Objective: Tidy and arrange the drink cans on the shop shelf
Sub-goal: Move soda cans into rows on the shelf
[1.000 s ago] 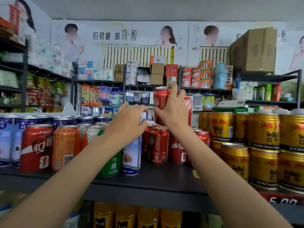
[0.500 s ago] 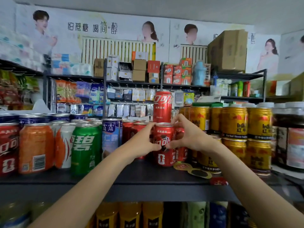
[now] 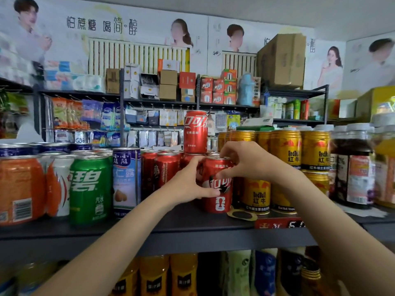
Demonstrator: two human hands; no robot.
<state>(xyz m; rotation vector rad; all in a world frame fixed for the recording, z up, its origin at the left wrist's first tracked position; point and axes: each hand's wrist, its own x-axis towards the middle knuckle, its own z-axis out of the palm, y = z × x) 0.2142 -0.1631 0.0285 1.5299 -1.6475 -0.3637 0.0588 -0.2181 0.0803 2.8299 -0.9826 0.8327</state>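
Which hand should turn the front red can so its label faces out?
Probably the right hand: its fingers curl over the front red can at rim and label. The left hand steadies its side lower down.

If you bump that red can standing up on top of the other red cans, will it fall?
Probably. The top red can stands alone on the rims of the red cans below, so a nudge could tip it. Being round, it would likely roll off.
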